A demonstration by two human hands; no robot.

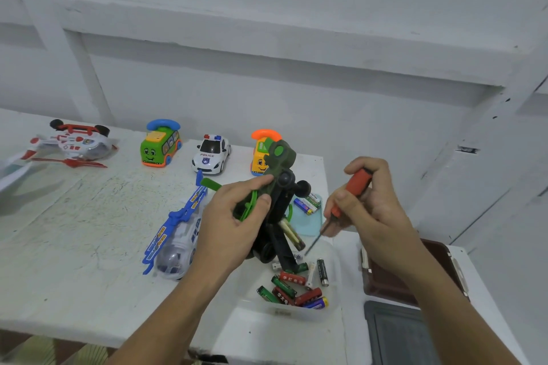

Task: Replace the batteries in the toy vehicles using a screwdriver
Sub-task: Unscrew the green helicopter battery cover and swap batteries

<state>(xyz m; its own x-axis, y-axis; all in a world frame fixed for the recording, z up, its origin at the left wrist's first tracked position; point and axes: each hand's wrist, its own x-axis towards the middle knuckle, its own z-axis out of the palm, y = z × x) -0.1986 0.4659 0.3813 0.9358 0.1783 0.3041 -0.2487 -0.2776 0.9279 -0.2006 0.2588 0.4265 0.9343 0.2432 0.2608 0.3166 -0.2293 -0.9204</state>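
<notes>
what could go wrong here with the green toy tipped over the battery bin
1. The left hand grips the green toy tilted above the bin. Its exposed batteries may slide out, miss the bin and roll away.
2. The right hand holds the screwdriver with its tip aimed down near the toy. A slip could scratch the toy or jab the left hand.

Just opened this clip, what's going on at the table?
A person's left hand holds a dark green toy tilted above a clear tub of loose batteries; two pale batteries show in its open underside. The right hand grips an orange-handled screwdriver, its tip pointing down near the toy but not touching it. A blue helicopter and a police car sit untouched on the table.
</notes>
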